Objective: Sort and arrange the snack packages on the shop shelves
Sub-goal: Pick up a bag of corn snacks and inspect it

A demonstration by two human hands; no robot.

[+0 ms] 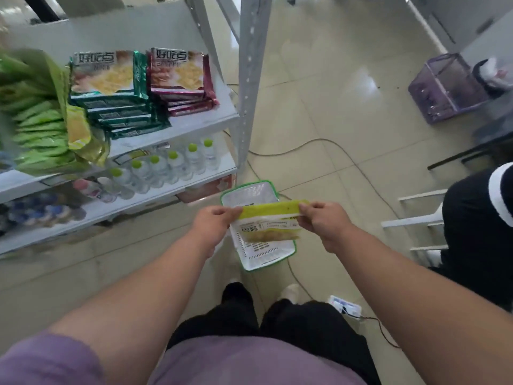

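Yellow-green snack packet (270, 220) pinched at its top corners by the left hand (213, 222) and right hand (322, 222).
It hangs above a white floor basket (261, 257); its print is unreadable. Shelf (177, 126) stacks, green (111, 87) and maroon (180, 76), read "好吃点".

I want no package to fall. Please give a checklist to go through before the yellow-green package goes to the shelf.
1. Left hand grips the yellow-green package at its top corner: ok.
2. Right hand grips the other corner: ok.
3. Package is lifted free of the white basket: ok.
4. Free room beside the matching green bags on the top shelf: cannot tell.
5. Green stack and red stack lie tidy: ok.
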